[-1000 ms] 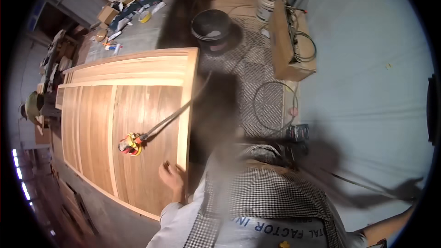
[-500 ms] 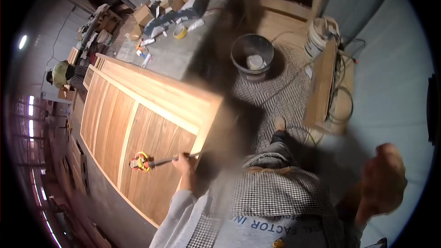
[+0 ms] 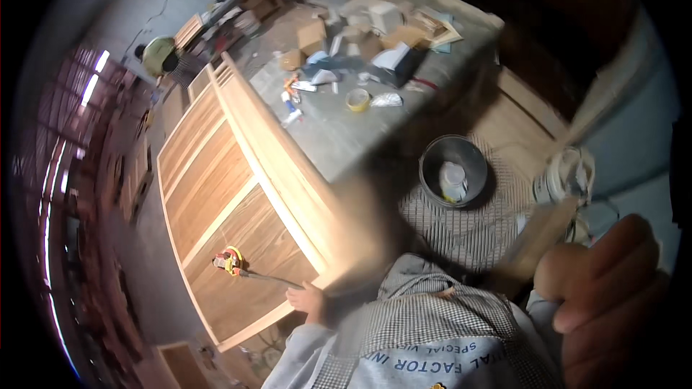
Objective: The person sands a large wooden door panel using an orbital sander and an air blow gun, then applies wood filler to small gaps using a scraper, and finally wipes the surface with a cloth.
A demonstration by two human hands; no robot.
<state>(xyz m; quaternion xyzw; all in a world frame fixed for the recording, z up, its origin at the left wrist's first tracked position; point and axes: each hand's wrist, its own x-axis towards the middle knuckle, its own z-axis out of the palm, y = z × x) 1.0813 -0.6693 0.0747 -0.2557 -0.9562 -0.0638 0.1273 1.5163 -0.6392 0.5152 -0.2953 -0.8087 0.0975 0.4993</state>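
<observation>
My left hand (image 3: pixel 308 302) is at the wooden panel's near edge, its fingers around the dark hose (image 3: pixel 270 277) of a small red-and-yellow power tool (image 3: pixel 228 261). The tool sits on the slatted wooden panel (image 3: pixel 198 194), which has pale framing strips; a second pale frame (image 3: pixel 267 151) lies along its right side. My right hand (image 3: pixel 605 281) is large and close to the camera at the lower right, its fingers curled closed; whether they hold something is hidden.
A grey table (image 3: pixel 317 144) behind holds boxes and a yellow tape roll (image 3: pixel 357 99). A black bucket (image 3: pixel 472 180) stands on patterned flooring, near a white pail (image 3: pixel 551 184) and cardboard (image 3: pixel 548 220) at right. A person in green (image 3: pixel 158 54) bends at the far left.
My left hand has moved from the panel onto the hose. My right hand has risen closer to the camera. The view has turned toward the left, bringing more of the table into sight.
</observation>
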